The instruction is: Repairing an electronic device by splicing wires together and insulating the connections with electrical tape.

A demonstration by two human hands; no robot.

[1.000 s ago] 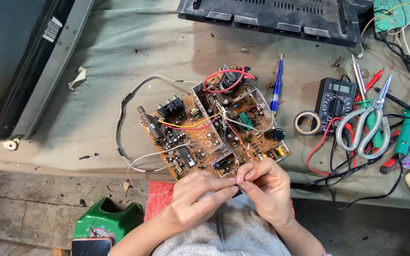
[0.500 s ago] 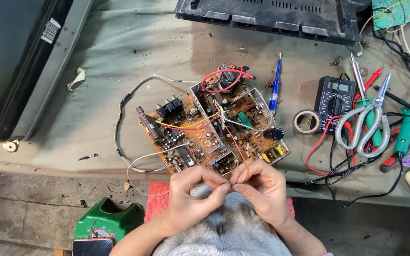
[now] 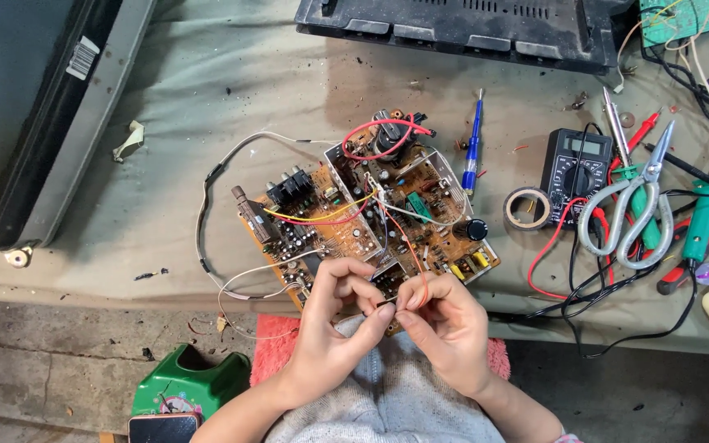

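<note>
Thin red wire point(image 3: 414, 261) from the circuit board point(image 3: 354, 221) is pinched between fingertips of left hand point(image 3: 334, 328) and right hand point(image 3: 445, 324), held taut for fine handling.

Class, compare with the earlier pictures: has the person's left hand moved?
Yes, slightly. The left hand has drawn back toward the person, off the circuit board, whose near edge now shows more.
</note>
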